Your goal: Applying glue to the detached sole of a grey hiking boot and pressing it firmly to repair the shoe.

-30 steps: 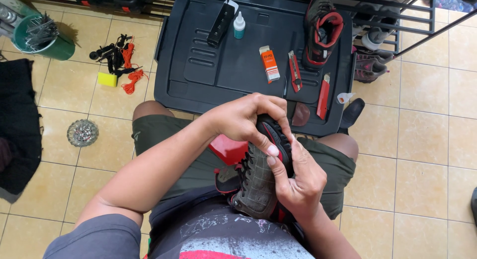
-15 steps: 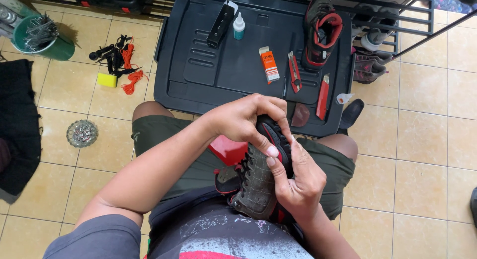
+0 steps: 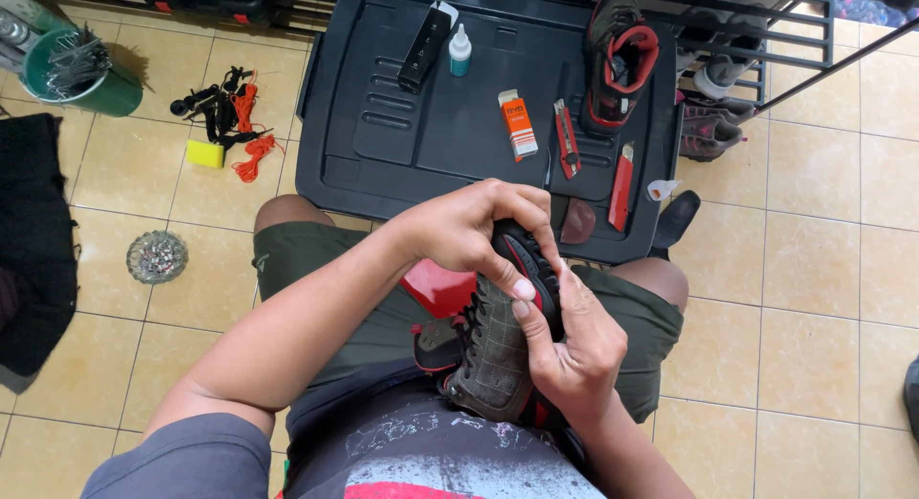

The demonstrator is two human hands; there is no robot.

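Head view: the shoe (image 3: 498,351) sat in the person's lap, toe pointing away. The left hand (image 3: 469,226) curled tight over its toe, thumb pressing the sole edge; the right hand (image 3: 574,351) clamped its side, fingers closed. Just beyond lay the black tray (image 3: 383,164) with two red cutters (image 3: 567,138).

Looked like small shoe-repair workshop: tiled floor (image 3: 823,298), black tray (image 3: 383,164) with glue bottle (image 3: 460,52), cutters (image 3: 567,138), shoes on rack (image 3: 756,49).

Shoe (image 3: 498,351) on lap, btwn left hand (image 3: 469,226) & right hand (image 3: 574,341). Tray (image 3: 383,164) ahead on floor w/ 2nd shoe (image 3: 620,63), cutters (image 3: 567,135), glue bottle (image 3: 460,52).
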